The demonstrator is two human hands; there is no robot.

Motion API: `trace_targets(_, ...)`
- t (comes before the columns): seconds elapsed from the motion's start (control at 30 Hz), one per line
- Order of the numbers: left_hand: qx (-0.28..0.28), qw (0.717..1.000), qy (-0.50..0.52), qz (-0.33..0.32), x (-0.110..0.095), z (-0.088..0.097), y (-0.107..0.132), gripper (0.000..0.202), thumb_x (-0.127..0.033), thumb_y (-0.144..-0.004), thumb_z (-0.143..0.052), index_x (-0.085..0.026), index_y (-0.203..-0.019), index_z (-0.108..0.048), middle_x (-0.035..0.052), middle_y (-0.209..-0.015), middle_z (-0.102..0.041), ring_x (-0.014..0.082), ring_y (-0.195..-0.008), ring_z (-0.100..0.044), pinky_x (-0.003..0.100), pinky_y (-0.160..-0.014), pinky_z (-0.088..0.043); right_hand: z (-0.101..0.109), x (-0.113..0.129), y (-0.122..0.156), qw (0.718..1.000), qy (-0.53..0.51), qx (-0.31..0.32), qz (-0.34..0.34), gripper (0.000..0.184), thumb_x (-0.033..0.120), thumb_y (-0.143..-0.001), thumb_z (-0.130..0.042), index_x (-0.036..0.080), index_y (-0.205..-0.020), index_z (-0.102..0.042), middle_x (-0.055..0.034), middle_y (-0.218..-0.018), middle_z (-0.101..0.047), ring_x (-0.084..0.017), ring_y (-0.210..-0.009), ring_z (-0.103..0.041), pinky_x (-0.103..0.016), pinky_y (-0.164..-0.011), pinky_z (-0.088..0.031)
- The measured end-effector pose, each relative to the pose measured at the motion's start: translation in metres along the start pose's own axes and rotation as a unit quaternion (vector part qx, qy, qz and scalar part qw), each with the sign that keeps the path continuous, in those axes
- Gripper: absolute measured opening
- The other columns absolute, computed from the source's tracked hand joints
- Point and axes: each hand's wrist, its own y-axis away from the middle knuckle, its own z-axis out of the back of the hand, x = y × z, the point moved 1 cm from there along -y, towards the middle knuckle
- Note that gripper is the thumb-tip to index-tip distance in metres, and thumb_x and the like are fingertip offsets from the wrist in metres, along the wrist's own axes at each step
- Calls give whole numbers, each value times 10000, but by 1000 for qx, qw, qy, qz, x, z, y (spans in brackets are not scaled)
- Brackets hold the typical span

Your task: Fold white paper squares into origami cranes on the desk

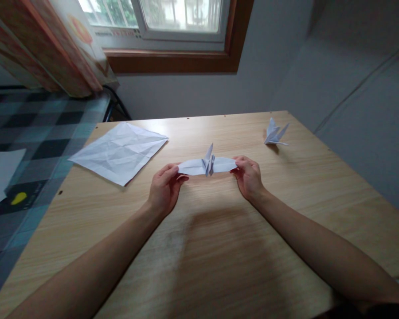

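A white origami crane point(192, 167) is stretched between my hands above the wooden table, its wings spread wide and a narrow folded point sticking up at the middle. My left hand point(164, 187) pinches the tip of the left wing between thumb and fingers. On the other side, my right hand point(250, 177) grips the right wing's tip the same way. Farther back on the right stands a second folded paper crane point(275, 134). A creased, unfolded sheet of white paper point(119, 153) lies flat to the left of my left hand.
The wooden table point(206, 248) reaches toward the wall below a window point(182, 17). Left of it is a surface with a checked cloth point(69, 108), bearing white paper point(8, 170). A patterned curtain point(49, 48) hangs at the upper left.
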Motion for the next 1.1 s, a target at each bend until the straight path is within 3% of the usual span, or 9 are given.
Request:
trace_targets(0.47,-5,999,28,16,-3,2,-1,150,-260,-662,-728,-161,-739,-645,10,-801,-648,124,-745,-600,221,-656,-469,3,0,-5,1000,-20,-3,-6,161,239,-596,-672,186,-499,-555,18,-701,-556,-96,-627,-462,-208,-519,-386)
trace_targets(0.7,-11,999,46,23,-3,1,-1,162,-235,-643,-749,-156,-688,-615,12,-785,-652,114,-729,-594,211,-647,-474,6,-1,-8,999,-50,-13,-11,121,215,-587,-674,189,-507,-588,27,-669,-558,-85,-616,-473,-178,-521,-394)
trace_targets(0.93,16,1000,-6,-10,-2,-1,0,257,-253,-631,-765,-161,-649,-526,18,-785,-666,117,-682,-606,220,-600,-490,3,1,-3,998,-36,42,-33,145,233,-615,-702,186,-551,-581,14,-684,-630,-107,-619,-543,-211,-541,-489)
trace_targets(1.1,31,998,-52,-27,1,-3,3,331,-214,-610,-795,-184,-809,-533,-18,-806,-675,100,-638,-615,205,-572,-506,0,2,2,993,-45,80,-71,212,281,-635,-743,197,-596,-552,42,-577,-598,-122,-586,-576,-265,-573,-568)
